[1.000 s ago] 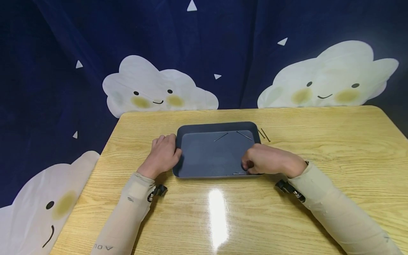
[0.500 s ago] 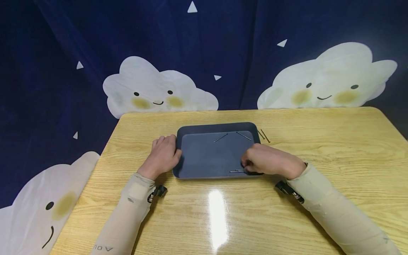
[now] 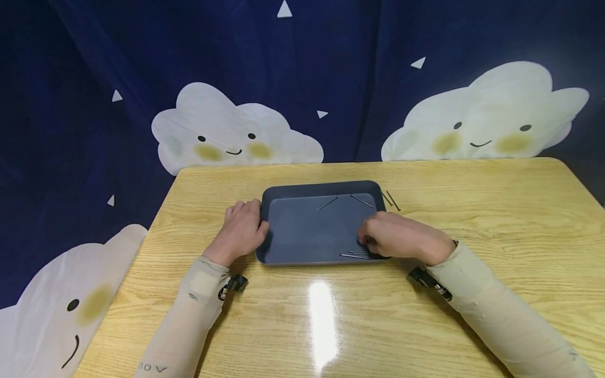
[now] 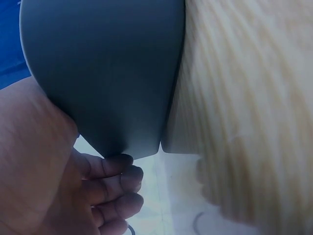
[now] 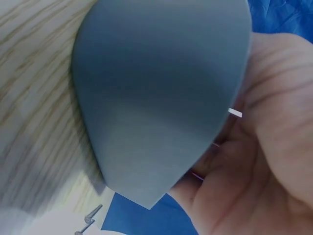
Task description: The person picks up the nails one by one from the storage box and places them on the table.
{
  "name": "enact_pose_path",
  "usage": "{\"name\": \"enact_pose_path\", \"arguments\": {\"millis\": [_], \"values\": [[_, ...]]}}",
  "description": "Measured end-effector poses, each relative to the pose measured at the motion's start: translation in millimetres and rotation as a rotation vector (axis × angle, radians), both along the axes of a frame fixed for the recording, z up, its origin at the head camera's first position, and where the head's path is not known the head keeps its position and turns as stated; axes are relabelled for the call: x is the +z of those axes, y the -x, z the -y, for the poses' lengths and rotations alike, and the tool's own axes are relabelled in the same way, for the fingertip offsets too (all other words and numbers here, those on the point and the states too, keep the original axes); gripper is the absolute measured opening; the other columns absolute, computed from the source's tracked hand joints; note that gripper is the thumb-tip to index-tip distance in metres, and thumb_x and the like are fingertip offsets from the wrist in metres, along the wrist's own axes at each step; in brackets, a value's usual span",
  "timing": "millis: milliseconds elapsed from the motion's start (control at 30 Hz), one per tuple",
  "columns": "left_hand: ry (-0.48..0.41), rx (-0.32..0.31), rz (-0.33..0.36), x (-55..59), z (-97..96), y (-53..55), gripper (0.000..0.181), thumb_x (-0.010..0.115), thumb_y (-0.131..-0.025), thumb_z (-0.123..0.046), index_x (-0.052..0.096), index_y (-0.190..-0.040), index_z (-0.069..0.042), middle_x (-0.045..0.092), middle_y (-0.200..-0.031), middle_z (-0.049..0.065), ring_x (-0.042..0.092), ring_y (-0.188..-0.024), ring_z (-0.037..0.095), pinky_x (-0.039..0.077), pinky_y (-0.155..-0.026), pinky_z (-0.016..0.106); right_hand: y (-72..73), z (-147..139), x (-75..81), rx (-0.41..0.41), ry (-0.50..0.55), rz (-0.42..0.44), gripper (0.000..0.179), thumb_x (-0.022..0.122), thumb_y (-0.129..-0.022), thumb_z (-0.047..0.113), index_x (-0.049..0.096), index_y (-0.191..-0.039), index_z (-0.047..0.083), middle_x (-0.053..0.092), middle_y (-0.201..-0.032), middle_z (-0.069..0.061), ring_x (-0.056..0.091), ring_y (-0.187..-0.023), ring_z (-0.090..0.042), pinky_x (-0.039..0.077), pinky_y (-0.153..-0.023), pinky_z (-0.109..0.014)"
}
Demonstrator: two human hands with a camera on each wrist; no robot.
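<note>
My left hand (image 3: 240,231) grips the left side of a dark grey tray (image 3: 302,226), its thumb over the rim. In the left wrist view, the fingers (image 4: 120,205) curl below the tray's wall. My right hand (image 3: 399,239) reaches over the right wall, its fingers bent down inside. Several thin nails (image 3: 355,255) lie close together by the tray's near right corner, their right ends at or under that hand. Its fingertips are hidden, so a pinch cannot be made out. Two more nails, one slanting left (image 3: 327,203) and one slanting right (image 3: 362,200), lie toward the tray's back.
Outside the tray, two nails (image 3: 393,200) lie on the wooden table (image 3: 472,210) beyond its back right corner; the right wrist view shows their heads. A dark blue curtain (image 3: 350,63) with cloud prints hangs behind the table. Small black cameras sit at both wrists.
The nails by the right fingers shift slightly and more of their length shows now. The right hand stays at the same corner. The left hand and the tray have not visibly moved.
</note>
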State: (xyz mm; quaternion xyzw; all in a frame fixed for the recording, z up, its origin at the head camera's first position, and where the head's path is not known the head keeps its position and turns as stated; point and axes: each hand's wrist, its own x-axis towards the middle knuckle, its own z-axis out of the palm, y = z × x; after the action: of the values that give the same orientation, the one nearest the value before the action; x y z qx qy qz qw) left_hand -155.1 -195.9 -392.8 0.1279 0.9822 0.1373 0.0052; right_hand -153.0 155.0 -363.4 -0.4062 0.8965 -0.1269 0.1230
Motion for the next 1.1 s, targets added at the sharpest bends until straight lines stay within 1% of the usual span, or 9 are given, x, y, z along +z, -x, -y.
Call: {"name": "enact_pose_path", "arguments": {"millis": [100,200,333,433,633,833,900,1000,1100], "values": [[0.005,0.000,0.005,0.1,0.2,-0.1,0.025,0.051,-0.100,-0.024,0.053,-0.112,-0.003,0.062,-0.102,0.014,0.047,-0.094,0.033,0.035,-0.099,0.053,-1.0,0.5,1.7,-0.005,-0.022,-0.001,0.024,0.070,-0.083,-0.004,0.063,-0.073,0.017,0.055,-0.074,0.006,0.047,-0.066,-0.008,0.040,-0.061,-0.024],[0.010,-0.003,0.011,0.8,0.2,-0.4,0.025,0.050,-0.101,-0.024,0.052,-0.113,-0.002,0.062,-0.102,0.015,0.047,-0.093,0.033,0.035,-0.098,0.052,-1.9,1.2,3.2,-0.008,-0.044,-0.003,0.029,0.072,-0.081,-0.002,0.057,-0.069,0.019,0.051,-0.072,0.006,0.044,-0.066,-0.010,0.037,-0.060,-0.024],[0.012,-0.004,0.016,1.5,0.1,-0.3,0.027,0.050,-0.101,-0.025,0.052,-0.115,-0.002,0.061,-0.103,0.015,0.047,-0.094,0.033,0.035,-0.097,0.052,-3.1,1.8,4.3,-0.008,-0.064,-0.004,0.030,0.077,-0.081,0.002,0.056,-0.070,0.020,0.052,-0.074,0.005,0.045,-0.067,-0.010,0.038,-0.061,-0.025],[0.014,-0.003,0.020,1.1,0.1,-0.1,0.028,0.050,-0.102,-0.025,0.052,-0.117,-0.001,0.062,-0.105,0.016,0.047,-0.095,0.033,0.035,-0.098,0.052,-3.7,2.1,4.3,-0.013,-0.074,-0.005,0.031,0.078,-0.081,0.001,0.055,-0.070,0.019,0.053,-0.074,0.005,0.044,-0.067,-0.011,0.038,-0.062,-0.026],[0.012,-0.003,0.024,1.1,-0.1,-0.2,0.027,0.050,-0.101,-0.024,0.053,-0.116,-0.001,0.062,-0.103,0.015,0.048,-0.096,0.034,0.035,-0.098,0.052,-4.9,2.1,3.3,-0.020,-0.076,-0.058,0.031,0.079,-0.080,0.002,0.055,-0.069,0.018,0.053,-0.072,0.006,0.045,-0.066,-0.011,0.039,-0.062,-0.026],[0.008,-0.001,0.021,0.6,-0.7,0.2,0.027,0.050,-0.101,-0.024,0.053,-0.116,-0.002,0.062,-0.103,0.015,0.048,-0.096,0.034,0.035,-0.099,0.052,-5.2,1.4,3.7,-0.016,-0.069,-0.053,0.043,0.074,-0.084,0.000,0.042,-0.062,0.020,0.036,-0.064,0.009,0.033,-0.060,-0.008,0.030,-0.057,-0.023],[0.006,-0.001,0.021,0.6,-0.6,0.2,0.027,0.050,-0.101,-0.024,0.053,-0.116,-0.002,0.062,-0.103,0.015,0.048,-0.095,0.033,0.035,-0.099,0.052,-5.3,1.2,3.5,-0.008,-0.068,-0.055,0.046,0.072,-0.085,0.000,0.040,-0.061,0.021,0.033,-0.063,0.010,0.031,-0.059,-0.008,0.029,-0.057,-0.022],[0.004,-0.002,0.019,0.5,-0.1,0.3,0.027,0.050,-0.101,-0.023,0.053,-0.116,-0.001,0.062,-0.102,0.015,0.047,-0.094,0.033,0.035,-0.098,0.052,-5.4,1.8,2.8,-0.003,-0.066,-0.064,0.045,0.071,-0.086,0.001,0.041,-0.061,0.021,0.036,-0.062,0.010,0.033,-0.058,-0.007,0.031,-0.056,-0.023],[0.003,-0.005,0.017,0.4,0.2,0.1,0.027,0.050,-0.101,-0.023,0.054,-0.116,-0.001,0.062,-0.102,0.015,0.047,-0.093,0.033,0.034,-0.096,0.052,-5.4,2.6,1.6,-0.007,-0.078,-0.072,0.041,0.071,-0.086,0.003,0.045,-0.060,0.021,0.043,-0.061,0.009,0.038,-0.056,-0.008,0.035,-0.055,-0.024]]}}
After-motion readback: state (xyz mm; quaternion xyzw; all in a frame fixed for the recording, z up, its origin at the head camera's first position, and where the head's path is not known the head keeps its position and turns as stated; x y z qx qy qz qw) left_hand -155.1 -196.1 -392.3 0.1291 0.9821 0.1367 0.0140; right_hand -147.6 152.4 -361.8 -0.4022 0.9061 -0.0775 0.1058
